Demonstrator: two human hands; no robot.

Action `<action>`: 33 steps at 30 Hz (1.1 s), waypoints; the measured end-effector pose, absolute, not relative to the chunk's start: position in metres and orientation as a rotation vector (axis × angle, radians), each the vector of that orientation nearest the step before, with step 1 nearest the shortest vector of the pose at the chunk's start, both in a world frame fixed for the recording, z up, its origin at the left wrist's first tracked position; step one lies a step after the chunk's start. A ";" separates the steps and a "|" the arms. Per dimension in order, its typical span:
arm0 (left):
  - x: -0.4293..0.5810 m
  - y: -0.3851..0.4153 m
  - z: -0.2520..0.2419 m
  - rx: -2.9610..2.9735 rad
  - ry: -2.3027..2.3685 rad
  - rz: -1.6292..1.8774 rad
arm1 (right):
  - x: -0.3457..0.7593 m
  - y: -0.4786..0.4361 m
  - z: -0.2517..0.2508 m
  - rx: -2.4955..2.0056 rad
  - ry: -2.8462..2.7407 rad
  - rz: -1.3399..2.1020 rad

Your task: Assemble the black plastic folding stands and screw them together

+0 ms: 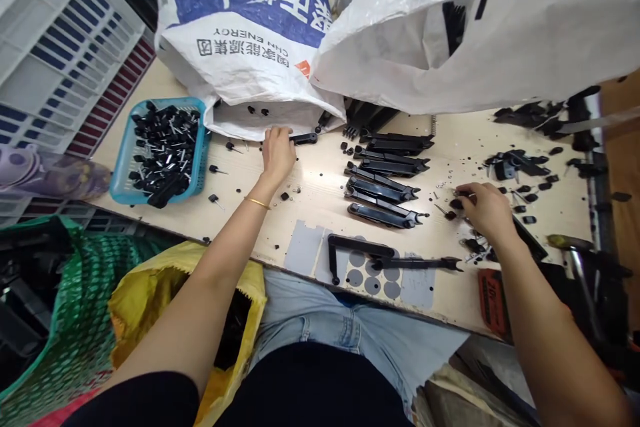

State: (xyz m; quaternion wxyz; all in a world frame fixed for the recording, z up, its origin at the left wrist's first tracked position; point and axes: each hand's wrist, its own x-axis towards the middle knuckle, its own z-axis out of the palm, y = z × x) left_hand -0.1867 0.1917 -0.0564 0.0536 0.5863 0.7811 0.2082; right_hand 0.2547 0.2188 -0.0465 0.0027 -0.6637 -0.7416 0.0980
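At upper left, a white slatted plastic crate [23, 63] stands beyond the left end of the table [310, 208], with a purple bottle [65, 173] nearer the viewer; below these, a green woven sack [93, 307] and a yellow sack [133, 293] stand open, both with dark contents. A white sack [540, 47] occupies the upper right, dark items showing through its opening. Along the table's front edge lies a grey sheet [301, 247] bearing darker circles, and farther right sits a red-and-black battery pack [493, 300] marked "20V".
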 end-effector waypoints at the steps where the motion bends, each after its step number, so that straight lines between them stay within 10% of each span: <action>1: -0.194 0.191 -0.056 1.724 2.435 0.647 | 0.256 0.217 -0.047 -2.082 -2.312 0.306; 10: -0.273 0.143 -0.076 1.328 2.694 0.598 | 0.238 0.197 -0.043 -1.952 -1.955 0.270; 20: -0.230 0.083 -0.066 1.636 2.321 0.777 | 0.160 0.061 -0.028 -1.429 -1.097 1.360; 33: -0.126 0.020 -0.023 1.447 1.803 0.885 | 0.152 0.035 -0.044 -1.458 -1.723 0.672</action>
